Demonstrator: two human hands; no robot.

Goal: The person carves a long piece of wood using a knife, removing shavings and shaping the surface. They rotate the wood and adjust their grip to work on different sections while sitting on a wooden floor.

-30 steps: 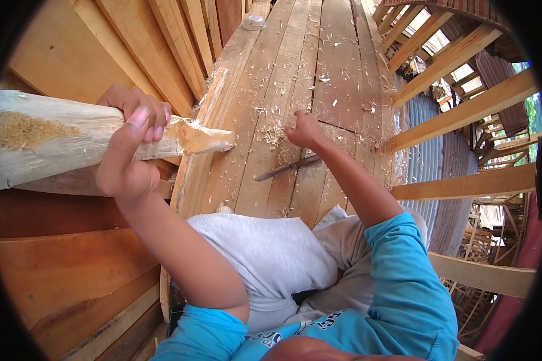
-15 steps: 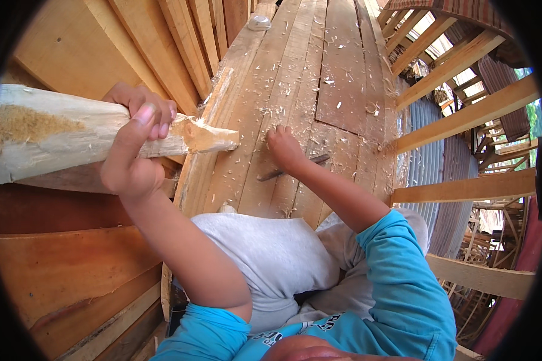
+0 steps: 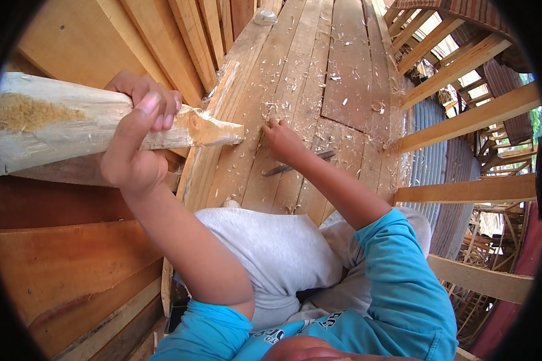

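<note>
A pale, rough-hewn wooden post point(image 3: 48, 129) comes in from the left and narrows to a cut end over the plank floor. Near that end my left hand point(image 3: 141, 120) grips it, fingers wrapped over the far side and thumb raised along the top. Just right of the post's tip, my right hand point(image 3: 282, 141) is low over the planks with its fingers curled together. What those fingers hold, if anything, is hidden. A dark, narrow bar-like tool point(image 3: 276, 171) lies on the floor, its middle covered by my right forearm.
Wood shavings litter the plank floor point(image 3: 283, 78). Upright boards point(image 3: 157, 42) line the far left, and stacked planks point(image 3: 72, 259) fill the near left. Wooden rails point(image 3: 469, 189) and corrugated metal sheets point(image 3: 430, 138) run along the right. A small clear container point(image 3: 265, 17) sits far ahead.
My right hand has shifted slightly left, closer to the post's tip. The whole view has moved a little; my left hand keeps its grip on the post.
</note>
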